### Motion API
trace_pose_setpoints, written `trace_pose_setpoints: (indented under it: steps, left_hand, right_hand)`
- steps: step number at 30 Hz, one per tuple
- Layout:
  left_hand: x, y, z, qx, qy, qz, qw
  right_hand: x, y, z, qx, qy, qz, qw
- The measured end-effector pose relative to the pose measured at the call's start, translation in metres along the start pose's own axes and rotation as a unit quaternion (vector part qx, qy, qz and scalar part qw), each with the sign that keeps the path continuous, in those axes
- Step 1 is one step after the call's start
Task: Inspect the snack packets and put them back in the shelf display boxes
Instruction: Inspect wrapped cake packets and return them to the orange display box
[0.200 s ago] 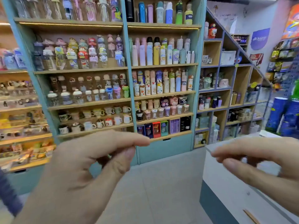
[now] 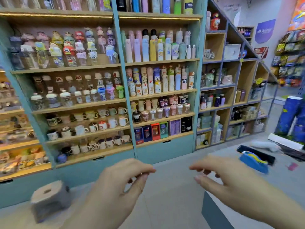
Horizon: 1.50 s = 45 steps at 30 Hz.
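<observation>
1. Shop shelving fills the wall ahead, and the only snack packets (image 2: 290,47) I can make out hang on a rack at the far right, well away from me and too blurred to read.
2. Low on the left shelf unit sit display boxes (image 2: 21,160) of small goods, also blurred; I cannot tell whether they hold snacks.
3. My left hand (image 2: 115,192) is raised over the floor with the thumb and forefinger tips pressed together and nothing visible between them.
4. My right hand (image 2: 231,184) hovers above the bench's (image 2: 280,184) near left corner, its fingers loosely bent, apart from the thumb and holding nothing.
5. The two hands are apart, fingertips facing each other across a gap.
6. Toward the bench's far edge lies a blue tape dispenser (image 2: 254,162), just in front of a flat black object (image 2: 247,150); a pink scrap (image 2: 291,166) lies to its right.
7. On the floor at lower left stands a grey stool (image 2: 49,199) with a hole in its top.
8. Straight ahead, the teal shelves carry rows of bottles (image 2: 158,47) above and mugs (image 2: 102,124) lower down.
</observation>
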State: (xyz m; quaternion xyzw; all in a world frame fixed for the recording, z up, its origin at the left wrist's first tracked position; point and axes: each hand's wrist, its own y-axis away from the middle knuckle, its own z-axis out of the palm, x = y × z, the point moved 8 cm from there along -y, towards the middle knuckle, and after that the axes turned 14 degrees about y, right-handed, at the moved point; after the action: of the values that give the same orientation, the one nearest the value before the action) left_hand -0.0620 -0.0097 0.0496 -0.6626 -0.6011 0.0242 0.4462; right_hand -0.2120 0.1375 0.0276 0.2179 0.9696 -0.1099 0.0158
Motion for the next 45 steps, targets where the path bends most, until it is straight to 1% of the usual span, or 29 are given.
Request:
trace_pose_setpoints:
  steps: [2,3,4,5,8,11,15,19,22,24,26,27,29,30,31,32,34,37,38,39,40,41,42,43,45]
  left_hand:
    - [-0.045,-0.006,0.044,-0.061,0.041,-0.101,0.992]
    - [-0.073,-0.014,0.056,-0.05,0.039,-0.122,0.991]
    - [-0.094,-0.028,0.06,-0.036,0.011,-0.139,0.99]
    - [-0.118,-0.039,0.063,-0.026,-0.001,-0.151,0.988]
    - [-0.17,-0.067,0.102,-0.047,0.02,-0.202,0.978]
    - [-0.241,-0.103,0.119,-0.019,0.057,-0.23,0.971]
    - [-0.323,-0.167,0.141,-0.004,0.098,-0.256,0.962]
    - [-0.403,-0.251,0.159,-0.033,0.132,-0.283,0.95]
    - [-0.444,-0.315,0.18,-0.072,0.117,-0.261,0.956]
    - [-0.47,-0.354,0.201,-0.084,0.163,-0.263,0.947]
    - [-0.494,-0.389,0.228,-0.084,0.265,-0.283,0.918]
    - [-0.506,-0.405,0.244,-0.077,0.322,-0.305,0.893]
    - [-0.529,-0.436,0.279,-0.063,0.433,-0.368,0.821]
    - [-0.539,-0.451,0.298,-0.061,0.469,-0.391,0.79]
    - [-0.547,-0.468,0.317,-0.069,0.481,-0.401,0.777]
    - [-0.553,-0.486,0.336,-0.084,0.478,-0.396,0.78]
    - [-0.563,-0.527,0.377,-0.126,0.443,-0.351,0.815]
    - [-0.567,-0.593,0.442,-0.199,0.355,-0.234,0.883]
    - [-0.565,-0.616,0.462,-0.217,0.305,-0.172,0.911]
    - [-0.557,-0.639,0.479,-0.231,0.241,-0.082,0.939]
    - [-0.546,-0.659,0.496,-0.242,0.176,0.025,0.954]
    - [-0.536,-0.677,0.514,-0.248,0.127,0.119,0.953]
    - [-0.528,-0.694,0.533,-0.257,0.101,0.187,0.943]
    - [-0.521,-0.711,0.552,-0.266,0.09,0.231,0.932]
    - [-0.511,-0.746,0.592,-0.271,0.093,0.277,0.917]
  right_hand:
    - [0.027,-0.026,0.027,-0.007,0.009,0.025,1.0]
    - [0.043,-0.04,0.039,-0.001,0.001,0.042,0.999]
    - [0.059,-0.052,0.053,-0.015,-0.006,0.065,0.998]
    - [0.076,-0.064,0.065,-0.008,-0.014,0.082,0.997]
    - [0.116,-0.104,0.098,-0.01,-0.045,0.127,0.991]
    - [0.158,-0.145,0.124,0.024,-0.096,0.175,0.98]
    - [0.214,-0.206,0.153,0.04,-0.145,0.238,0.96]
    - [0.265,-0.273,0.172,0.042,-0.153,0.318,0.935]
    - [0.311,-0.315,0.181,0.046,-0.153,0.372,0.914]
    - [0.346,-0.333,0.186,0.071,-0.158,0.413,0.894]
    - [0.384,-0.342,0.191,0.122,-0.183,0.466,0.857]
    - [0.404,-0.344,0.193,0.154,-0.202,0.491,0.833]
    - [0.444,-0.35,0.194,0.217,-0.24,0.528,0.785]
    - [0.464,-0.353,0.192,0.252,-0.264,0.536,0.762]
    - [0.485,-0.354,0.192,0.277,-0.283,0.544,0.74]
    - [0.506,-0.355,0.192,0.289,-0.287,0.553,0.727]
    - [0.553,-0.358,0.19,0.293,-0.251,0.568,0.727]
    - [0.624,-0.359,0.179,0.279,-0.128,0.594,0.743]
    - [0.644,-0.36,0.172,0.262,-0.079,0.606,0.747]
    - [0.663,-0.363,0.166,0.244,-0.039,0.612,0.751]
    - [0.68,-0.369,0.16,0.224,-0.006,0.613,0.758]
    - [0.699,-0.376,0.156,0.206,0.019,0.61,0.765]
    - [0.717,-0.383,0.152,0.184,0.04,0.608,0.771]
    - [0.736,-0.388,0.151,0.162,0.063,0.607,0.776]
    - [0.774,-0.393,0.148,0.122,0.109,0.613,0.773]
